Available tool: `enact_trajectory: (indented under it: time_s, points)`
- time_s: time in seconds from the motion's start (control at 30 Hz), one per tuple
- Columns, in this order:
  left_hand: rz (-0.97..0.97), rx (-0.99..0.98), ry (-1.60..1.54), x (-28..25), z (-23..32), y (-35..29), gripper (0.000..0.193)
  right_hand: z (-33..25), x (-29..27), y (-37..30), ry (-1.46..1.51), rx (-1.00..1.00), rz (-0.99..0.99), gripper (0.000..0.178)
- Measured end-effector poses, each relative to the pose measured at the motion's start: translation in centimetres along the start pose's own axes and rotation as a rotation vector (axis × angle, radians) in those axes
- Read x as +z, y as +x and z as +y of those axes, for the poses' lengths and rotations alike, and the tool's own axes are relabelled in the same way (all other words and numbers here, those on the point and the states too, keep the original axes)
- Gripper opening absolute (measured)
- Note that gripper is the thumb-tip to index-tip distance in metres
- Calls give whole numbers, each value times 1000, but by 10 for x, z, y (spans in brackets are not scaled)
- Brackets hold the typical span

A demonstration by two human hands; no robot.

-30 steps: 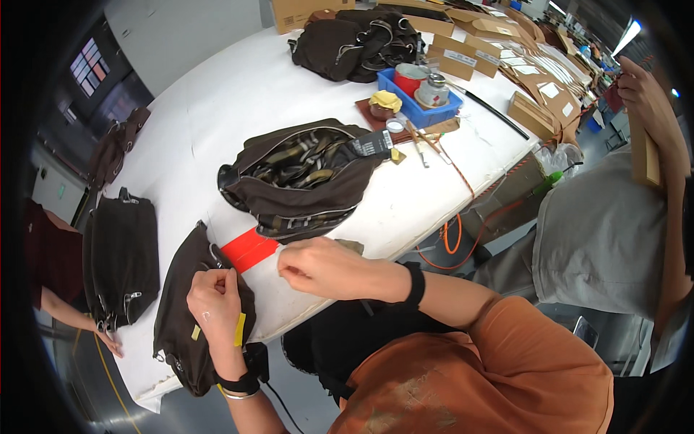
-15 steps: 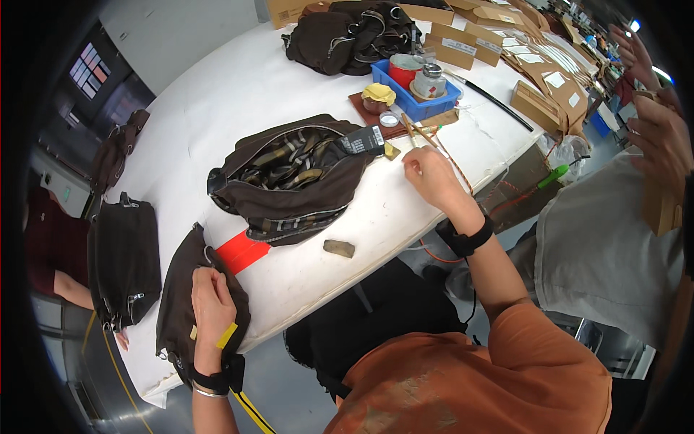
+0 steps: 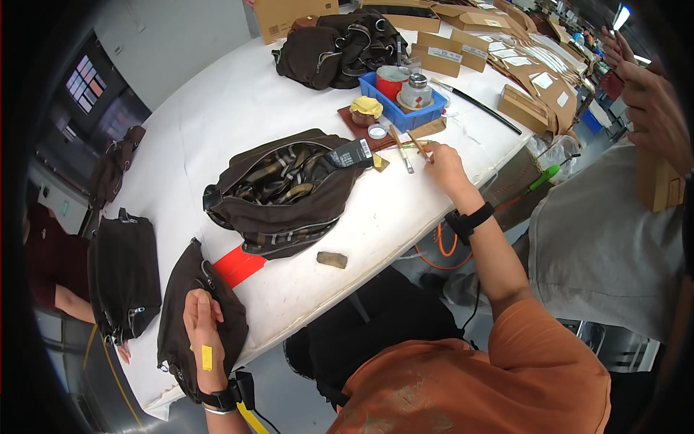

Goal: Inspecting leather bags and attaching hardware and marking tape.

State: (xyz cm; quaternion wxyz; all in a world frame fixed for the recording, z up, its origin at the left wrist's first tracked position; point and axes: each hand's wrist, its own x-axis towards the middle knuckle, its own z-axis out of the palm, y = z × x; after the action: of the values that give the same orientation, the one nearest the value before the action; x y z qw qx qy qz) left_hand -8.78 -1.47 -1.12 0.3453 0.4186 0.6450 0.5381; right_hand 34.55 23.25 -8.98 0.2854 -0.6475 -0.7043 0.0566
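Observation:
My left hand (image 3: pixel 202 322) lies on a dark brown bag (image 3: pixel 178 289) near the table's front left edge. Its fingers are curled, and what they may hold is hidden. At the right, my right hand (image 3: pixel 448 172) pinches a thin wooden-handled tool (image 3: pixel 417 143); its lower end is at my fingers. Beside it lies a second wooden-handled tool with a flat metal tip (image 3: pixel 405 155). Between my hands stands a larger brown bag (image 3: pixel 282 217), unzipped, with a checked lining and a black tag (image 3: pixel 352 153). In front of that bag lies a small brownish block (image 3: pixel 332 260).
Behind my right hand are a blue tray (image 3: pixel 413 119) with a red tin (image 3: pixel 391 81) and a jar (image 3: pixel 416 91), and a yellow-topped pot (image 3: pixel 366 108). More bags (image 3: pixel 311 58) and cardboard boxes (image 3: pixel 437 54) sit farther back. A person in grey (image 3: pixel 600 239) stands at right.
My right hand has moved up and right, onto one of the wooden-handled tools. My left hand has shifted slightly down along the brown bag. The view has tilted a little.

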Motion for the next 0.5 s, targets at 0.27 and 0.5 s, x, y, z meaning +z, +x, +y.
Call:
enact_trajectory:
  time_s: [0.27, 0.5]
  points:
    - [14, -9, 316, -9, 1, -24, 24, -34, -12, -9, 251, 53, -28, 35]
    - [325, 426, 866, 24, -9, -5, 38, -47, 6, -15, 93, -43, 15, 35]
